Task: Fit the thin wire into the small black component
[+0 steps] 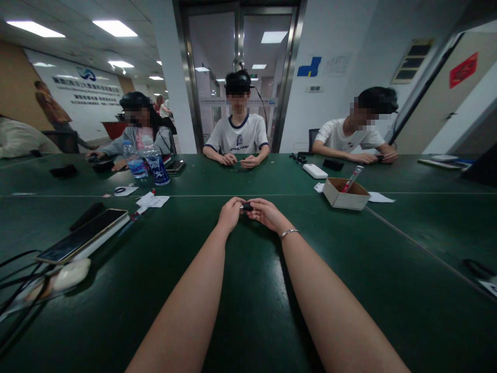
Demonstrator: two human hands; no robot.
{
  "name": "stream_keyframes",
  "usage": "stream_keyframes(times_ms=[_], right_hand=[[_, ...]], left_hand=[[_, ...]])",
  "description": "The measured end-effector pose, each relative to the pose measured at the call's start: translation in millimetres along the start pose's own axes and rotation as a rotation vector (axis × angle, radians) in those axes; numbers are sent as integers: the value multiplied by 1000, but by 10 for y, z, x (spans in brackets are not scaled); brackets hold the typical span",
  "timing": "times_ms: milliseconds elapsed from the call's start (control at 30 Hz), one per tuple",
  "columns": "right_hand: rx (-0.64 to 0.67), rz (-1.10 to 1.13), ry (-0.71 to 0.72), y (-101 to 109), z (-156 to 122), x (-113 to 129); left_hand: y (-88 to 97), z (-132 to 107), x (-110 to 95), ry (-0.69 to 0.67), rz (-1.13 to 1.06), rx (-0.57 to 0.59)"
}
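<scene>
Both my hands meet over the middle of the green table (248, 280), holding a small black object with a silvery end (247, 206) between them. My left hand (230, 213) has its fingers closed around the silvery end. The black end is pinched by the fingers of my right hand (267, 214), whose wrist wears a silver bracelet (289, 233). The object is too small and too covered by fingers for me to name its kind.
At left lie a phone (83, 235) on a white box, cables and a pale mouse-shaped thing (72, 274). Farther off stand bottles (157, 168). A cardboard box (345, 194) holding a clear tube is to the right. Several people sit across the table.
</scene>
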State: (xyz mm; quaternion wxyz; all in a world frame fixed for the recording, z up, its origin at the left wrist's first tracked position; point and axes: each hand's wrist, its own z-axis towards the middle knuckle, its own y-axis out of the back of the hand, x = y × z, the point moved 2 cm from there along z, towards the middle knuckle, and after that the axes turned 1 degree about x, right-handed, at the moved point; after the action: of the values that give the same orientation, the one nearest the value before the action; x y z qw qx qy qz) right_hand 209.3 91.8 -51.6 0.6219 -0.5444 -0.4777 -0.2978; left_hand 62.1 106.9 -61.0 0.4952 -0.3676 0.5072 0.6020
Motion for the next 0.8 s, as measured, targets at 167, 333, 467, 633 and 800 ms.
stream_keyframes(times_ms=[167,333,467,633,800], right_hand=[[1,8,-3,9,9,-7],[9,5,-5,37,29,-26],[11,-39,2,40,33,-33],[72,-86,27,28,33,-45],[102,-93,55,48,53,-67]], left_hand=[[-2,-13,-17,0,28,-5],[-13,-22,-24,-17,9,-7],[-8,-8,-11,-12,-50,-51],[4,15,8,4,-125,-126],[-4,19,11,-76,-172,-93]])
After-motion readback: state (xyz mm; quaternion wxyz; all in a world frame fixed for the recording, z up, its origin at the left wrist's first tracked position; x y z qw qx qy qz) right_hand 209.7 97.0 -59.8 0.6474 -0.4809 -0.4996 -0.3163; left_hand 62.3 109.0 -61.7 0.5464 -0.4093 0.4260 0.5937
